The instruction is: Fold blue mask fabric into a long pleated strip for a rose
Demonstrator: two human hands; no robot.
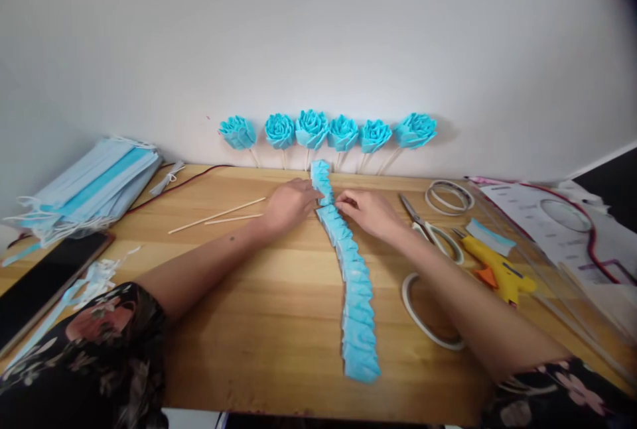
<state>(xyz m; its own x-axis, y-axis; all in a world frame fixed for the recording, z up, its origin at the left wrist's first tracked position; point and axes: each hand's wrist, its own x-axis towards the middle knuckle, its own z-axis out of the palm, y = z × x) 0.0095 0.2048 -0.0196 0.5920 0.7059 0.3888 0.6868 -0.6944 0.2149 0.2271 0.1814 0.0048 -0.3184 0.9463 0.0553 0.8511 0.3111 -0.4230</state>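
A long strip of light-blue pleated fabric (355,296) runs from the row of flowers toward the table's front edge, curving slightly. Near its far end, my left hand (293,205) is closed at the strip's left edge, fingertips on the folds. Across from it, my right hand (367,211) pinches at the strip's right edge with curled fingers. Between the two hands the strip shows a break or step in its pleats. Just beside my left hand lie a thin wooden stick (216,215) and a second, shorter-looking stick (231,220), partly covered by the hand.
Several blue fabric roses (312,129) on sticks lean against the wall. At left are stacked face masks (92,183), a phone (42,283) and white scraps (99,281). Scissors (423,222), tape rolls (449,197), a yellow glue gun (495,266) and papers (517,213) lie at right.
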